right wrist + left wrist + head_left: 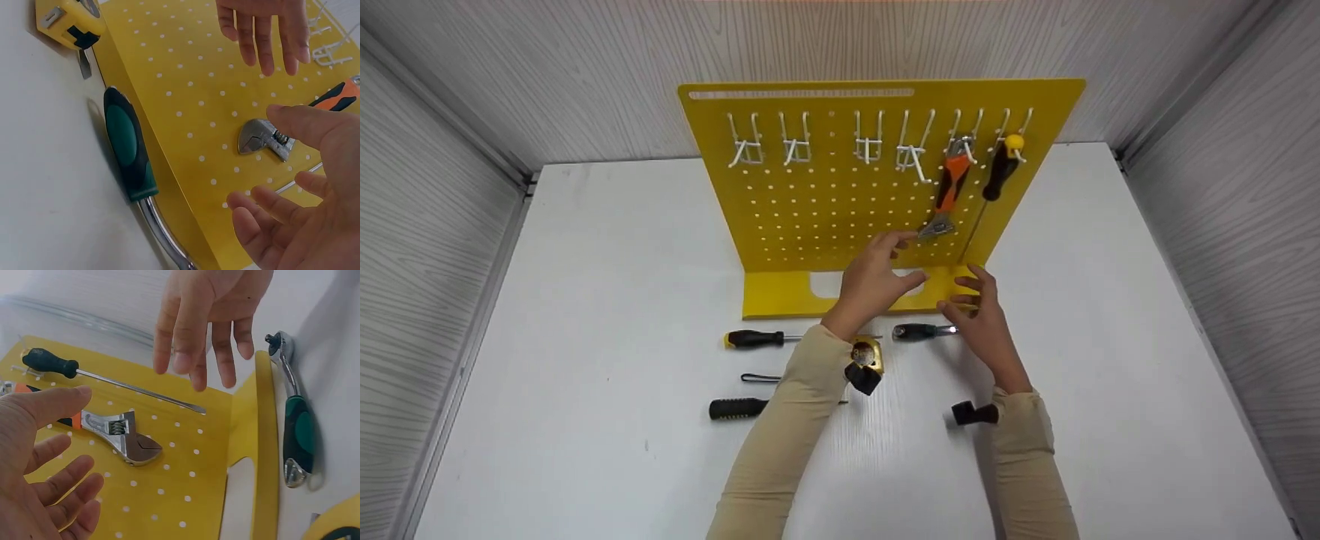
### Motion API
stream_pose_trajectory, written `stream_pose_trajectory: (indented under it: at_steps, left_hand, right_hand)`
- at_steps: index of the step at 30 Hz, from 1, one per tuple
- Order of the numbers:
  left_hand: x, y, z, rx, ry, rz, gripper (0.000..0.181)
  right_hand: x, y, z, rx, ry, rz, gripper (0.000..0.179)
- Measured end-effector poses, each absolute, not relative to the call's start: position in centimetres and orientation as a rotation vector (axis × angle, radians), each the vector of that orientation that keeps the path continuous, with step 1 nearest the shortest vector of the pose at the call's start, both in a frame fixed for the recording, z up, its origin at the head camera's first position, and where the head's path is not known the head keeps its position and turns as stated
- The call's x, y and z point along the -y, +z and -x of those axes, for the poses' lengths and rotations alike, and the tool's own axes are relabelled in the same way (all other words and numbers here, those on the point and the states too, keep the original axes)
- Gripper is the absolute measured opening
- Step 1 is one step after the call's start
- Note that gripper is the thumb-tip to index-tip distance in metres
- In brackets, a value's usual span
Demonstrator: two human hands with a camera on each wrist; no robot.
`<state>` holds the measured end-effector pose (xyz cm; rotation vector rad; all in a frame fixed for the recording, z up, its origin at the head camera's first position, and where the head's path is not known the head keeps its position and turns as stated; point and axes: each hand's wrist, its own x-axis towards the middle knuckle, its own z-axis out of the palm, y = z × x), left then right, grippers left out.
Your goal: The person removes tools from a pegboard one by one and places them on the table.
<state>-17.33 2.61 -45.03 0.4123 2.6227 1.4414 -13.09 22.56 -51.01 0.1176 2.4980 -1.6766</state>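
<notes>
An orange and black adjustable wrench (952, 184) hangs jaw-down from a hook on the yellow pegboard (810, 217). To its right a screwdriver (1001, 171) with a dark handle hangs blade-down. My left hand (877, 277) is raised before the board, its fingertips near the wrench's lower end in the head view; its fingers are spread and hold nothing. Lower and to the right, my right hand (984, 322) has loosely bent fingers with nothing between them. Close by it on the table lies a ratchet wrench (298, 433) with a green and black grip.
A yellow tape measure (868, 352) lies partly under my left wrist. Left of it lie a screwdriver (755, 340), a black-handled tool (737, 408) and a thin looped tool (760, 378), partly hidden by my sleeve. Bare white hooks (746, 150) line the board's upper left.
</notes>
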Motion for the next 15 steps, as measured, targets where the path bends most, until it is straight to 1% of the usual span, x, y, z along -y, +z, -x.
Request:
stream_pose_trajectory:
  at_steps: [8,15]
  left_hand:
    - [-3.3,-43.5,18.7,-2.613,1.517,-0.37,0.048]
    - [-3.5,-42.1,20.2,-2.586,1.527,-0.388,0.048]
  right_hand:
    - [-21.6,-50.9,15.1,-2.35,-1.851,-0.141,0.074]
    - [-21.3,-50.5,16.3,-2.267,-1.901,-0.217,0.083]
